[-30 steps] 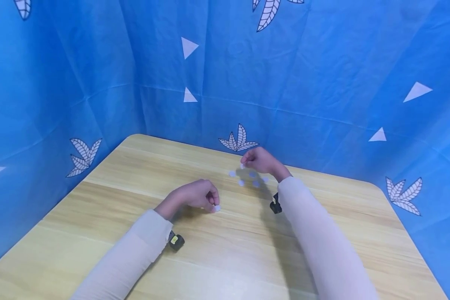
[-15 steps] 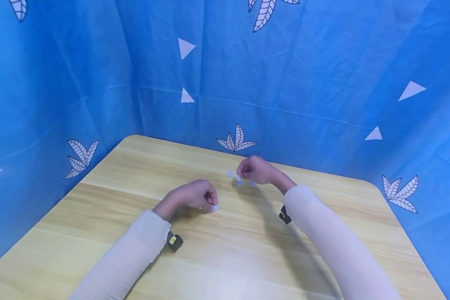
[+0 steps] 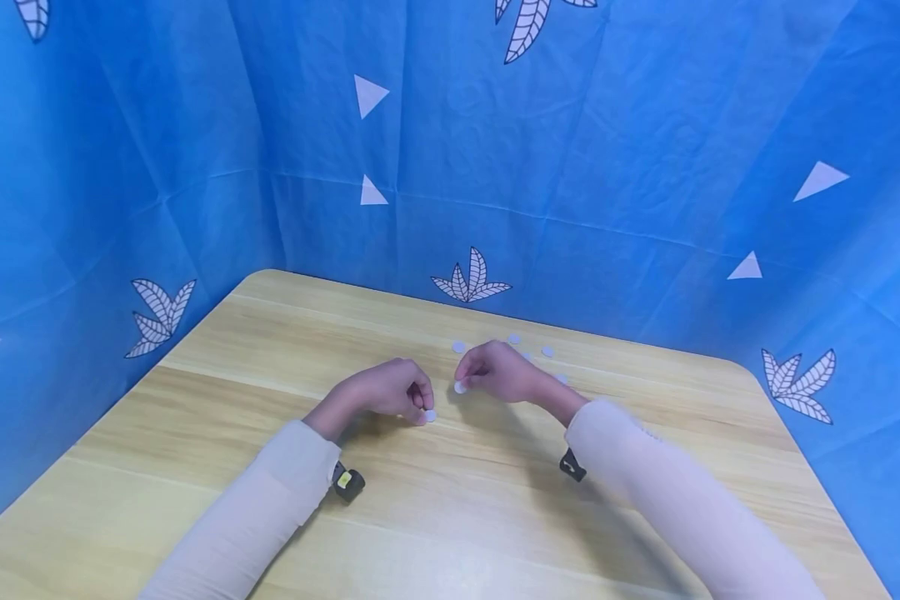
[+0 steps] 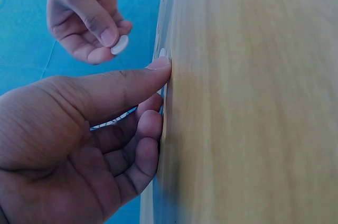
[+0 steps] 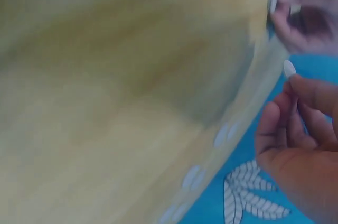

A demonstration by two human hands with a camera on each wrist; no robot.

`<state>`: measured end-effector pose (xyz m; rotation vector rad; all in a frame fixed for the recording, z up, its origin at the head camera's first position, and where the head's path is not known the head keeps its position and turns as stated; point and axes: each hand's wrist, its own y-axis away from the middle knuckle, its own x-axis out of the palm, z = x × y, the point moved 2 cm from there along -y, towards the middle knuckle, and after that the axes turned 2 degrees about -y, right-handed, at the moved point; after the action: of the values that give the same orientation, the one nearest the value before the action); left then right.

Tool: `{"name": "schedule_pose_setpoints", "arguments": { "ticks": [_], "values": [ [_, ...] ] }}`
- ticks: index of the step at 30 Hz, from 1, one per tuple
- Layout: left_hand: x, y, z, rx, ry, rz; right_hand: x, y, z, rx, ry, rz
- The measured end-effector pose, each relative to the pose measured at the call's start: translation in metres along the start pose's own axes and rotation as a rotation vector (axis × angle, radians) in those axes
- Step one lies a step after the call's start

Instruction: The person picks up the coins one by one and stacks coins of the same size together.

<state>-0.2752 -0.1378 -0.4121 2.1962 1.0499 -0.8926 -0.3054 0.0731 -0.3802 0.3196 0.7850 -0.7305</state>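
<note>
Between thumb and fingers my left hand pinches a small white disc low at the tabletop. Its thumb tip lies right by the wood in the left wrist view, with the white disc showing just beyond. My right hand holds another white disc at its fingertips, slightly behind and to the right of the left hand. In the right wrist view this second disc stands out above the thumb, raised off the table. A gap separates the two held discs.
Several loose white discs lie on the wooden table around and behind the right hand, such as the far-left disc and the far-right disc. A blue patterned curtain hangs along the table's back and sides.
My right hand has come forward and left from the loose discs, carrying its disc toward the left hand. The left hand keeps its place and its grip.
</note>
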Motion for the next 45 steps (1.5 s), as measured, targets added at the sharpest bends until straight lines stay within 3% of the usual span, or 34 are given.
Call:
{"name": "schedule_pose_setpoints", "arguments": {
  "ticks": [13, 25, 35, 45],
  "values": [
    [0.001, -0.001, 0.000, -0.005, -0.013, -0.006, 0.044, 0.014, 0.012, 0.277, -0.331, -0.107],
    [0.001, 0.000, -0.002, 0.010, -0.014, -0.005, 0.064, 0.008, 0.017, 0.413, -0.310, -0.191],
    [-0.001, 0.001, -0.001, 0.019, -0.025, -0.017, 0.069, 0.007, 0.023, 0.423, -0.249, -0.239],
    [-0.002, 0.002, -0.002, 0.015, -0.029, -0.026, 0.071, 0.005, 0.023, 0.464, -0.285, -0.284]
  ]
}}
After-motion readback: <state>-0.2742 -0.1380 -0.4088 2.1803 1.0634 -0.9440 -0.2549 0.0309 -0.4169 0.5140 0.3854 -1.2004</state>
